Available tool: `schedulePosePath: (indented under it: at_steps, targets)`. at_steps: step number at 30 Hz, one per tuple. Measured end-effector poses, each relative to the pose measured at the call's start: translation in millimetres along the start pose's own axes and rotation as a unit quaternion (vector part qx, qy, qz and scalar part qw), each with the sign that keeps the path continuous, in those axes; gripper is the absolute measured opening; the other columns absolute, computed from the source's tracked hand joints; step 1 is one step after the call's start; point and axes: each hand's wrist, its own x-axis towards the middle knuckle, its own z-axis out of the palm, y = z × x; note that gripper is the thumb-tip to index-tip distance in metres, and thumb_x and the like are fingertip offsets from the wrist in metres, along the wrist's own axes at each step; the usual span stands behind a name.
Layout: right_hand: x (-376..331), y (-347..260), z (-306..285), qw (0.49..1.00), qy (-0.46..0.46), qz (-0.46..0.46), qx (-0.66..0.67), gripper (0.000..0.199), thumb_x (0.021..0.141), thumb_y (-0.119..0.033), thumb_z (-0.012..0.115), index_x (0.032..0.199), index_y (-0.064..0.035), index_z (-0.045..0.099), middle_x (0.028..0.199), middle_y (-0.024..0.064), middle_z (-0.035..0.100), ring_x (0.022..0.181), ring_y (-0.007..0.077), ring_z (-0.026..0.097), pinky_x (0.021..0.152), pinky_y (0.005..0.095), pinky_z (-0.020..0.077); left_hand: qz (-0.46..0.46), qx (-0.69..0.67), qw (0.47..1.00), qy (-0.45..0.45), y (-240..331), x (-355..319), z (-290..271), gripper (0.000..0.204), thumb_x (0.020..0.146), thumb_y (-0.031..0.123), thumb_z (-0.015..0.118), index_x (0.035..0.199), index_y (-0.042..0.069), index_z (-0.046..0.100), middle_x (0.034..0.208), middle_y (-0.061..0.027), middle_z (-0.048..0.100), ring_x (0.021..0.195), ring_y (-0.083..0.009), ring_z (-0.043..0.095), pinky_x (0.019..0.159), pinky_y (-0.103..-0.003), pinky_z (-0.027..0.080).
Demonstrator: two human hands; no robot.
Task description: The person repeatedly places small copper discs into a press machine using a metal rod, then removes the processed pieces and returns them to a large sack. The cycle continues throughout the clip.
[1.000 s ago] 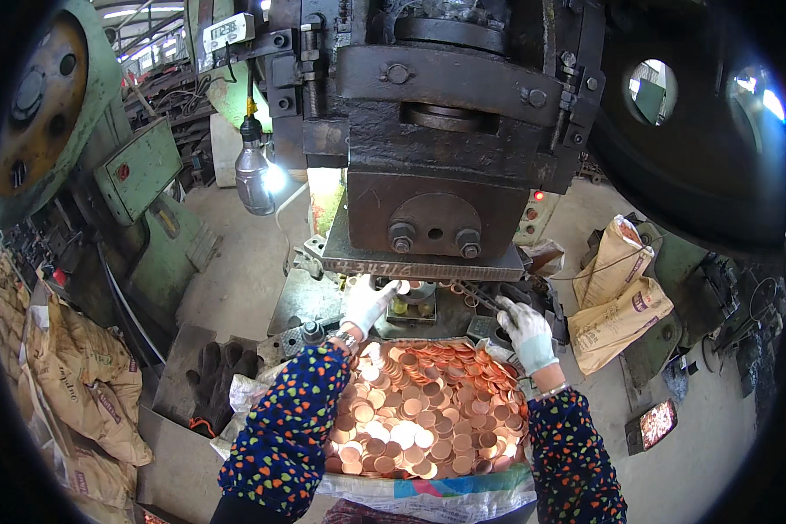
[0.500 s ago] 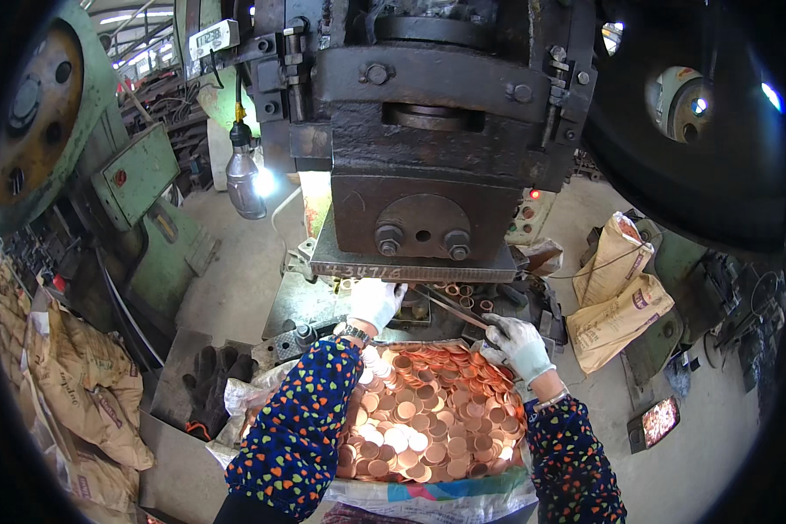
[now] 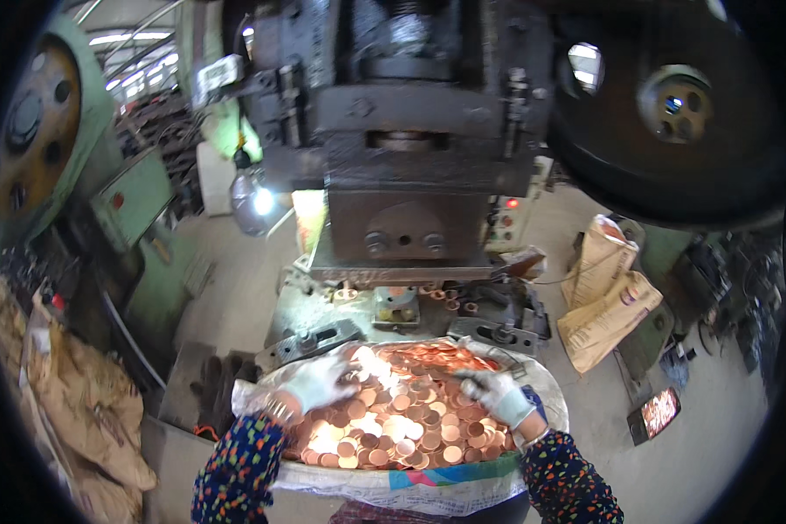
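Note:
A large heap of round copper-coloured discs (image 3: 402, 428) fills a white woven sack (image 3: 367, 483) with its mouth spread wide. My left hand (image 3: 319, 382), in a white glove, lies over the heap's left side, fingers stretched toward the discs and somewhat apart. At the right side my gloved right hand (image 3: 498, 395) is closed above the discs. A thin rod seems to stick out leftward from its fingers, blurred against the copper. Beyond the sack stands the dark press (image 3: 406, 223), its block raised over a small square die (image 3: 396, 307).
Copper rings (image 3: 345, 293) lie on the press bed beside the die. A lit lamp (image 3: 251, 203) hangs at left. Dark gloves (image 3: 220, 384) rest on a metal box. Paper sacks (image 3: 611, 319) stand at right, others (image 3: 87, 410) at left. A phone-like screen (image 3: 658, 414) is at lower right.
Both hands have drawn back from the press. The left came off the die area down onto the discs; the right moved slightly left and down, over the heap. The head view shifted somewhat.

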Motion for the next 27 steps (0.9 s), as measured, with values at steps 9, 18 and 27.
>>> schedulePosePath:
  at_steps: [9,18,27]
  targets:
    - [-29.4,34.0,63.5,0.998,-0.011,-0.063,-0.022,0.036,0.093,-0.034,0.047,0.125,-0.0200,0.056,0.114,0.0118,0.061,0.100,0.0294,0.060,0.085,0.0365,0.0475,-0.022,0.113,0.991,0.075,7.6,-13.0,5.0,0.038,0.074,0.033,0.070,0.101,0.009,0.062,0.103,-0.0142,0.061,0.097,-0.0331,0.057,0.087,-0.041,0.047]
    - [-25.7,48.6,78.9,0.997,0.027,-0.060,-0.038,0.039,0.093,-0.038,0.046,0.123,-0.0148,0.057,0.114,0.0105,0.061,0.105,0.0276,0.056,0.088,0.0379,0.0446,-0.075,0.026,0.997,0.026,22.9,20.3,0.1,0.044,0.075,0.032,0.070,0.111,0.011,0.055,0.109,-0.0149,0.058,0.101,-0.0345,0.055,0.089,-0.042,0.047]
    - [-28.5,32.3,70.8,0.992,0.074,-0.072,-0.069,0.038,0.092,-0.037,0.049,0.118,-0.0120,0.060,0.108,0.0115,0.063,0.098,0.0278,0.060,0.081,0.0372,0.0483,-0.132,-0.082,0.988,-0.013,18.7,32.3,-2.4,0.053,0.076,0.030,0.070,0.121,0.014,0.048,0.116,-0.0157,0.055,0.105,-0.0359,0.054,0.091,-0.042,0.047]
